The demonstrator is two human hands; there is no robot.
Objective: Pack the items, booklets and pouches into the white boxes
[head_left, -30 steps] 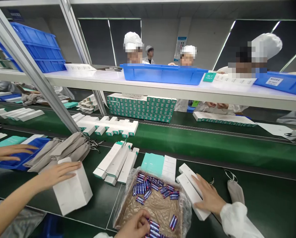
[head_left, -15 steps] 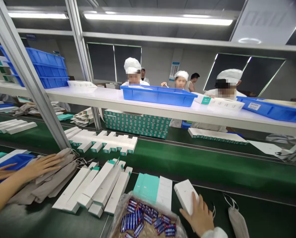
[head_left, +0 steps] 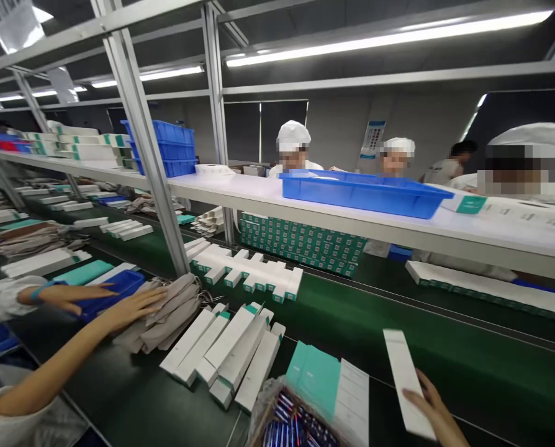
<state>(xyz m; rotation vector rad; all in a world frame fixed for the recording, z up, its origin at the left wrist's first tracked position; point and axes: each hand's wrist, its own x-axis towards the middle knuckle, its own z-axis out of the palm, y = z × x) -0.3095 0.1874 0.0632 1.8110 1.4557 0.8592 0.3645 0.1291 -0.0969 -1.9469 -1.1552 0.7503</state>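
Right hand [head_left: 438, 413] clamped on long white box [head_left: 406, 380], near right; no legible print; left hand unseen

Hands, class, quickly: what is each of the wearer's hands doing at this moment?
Left hand: not in view.
Right hand: closed on a long white box, gripping its near end above the green belt.
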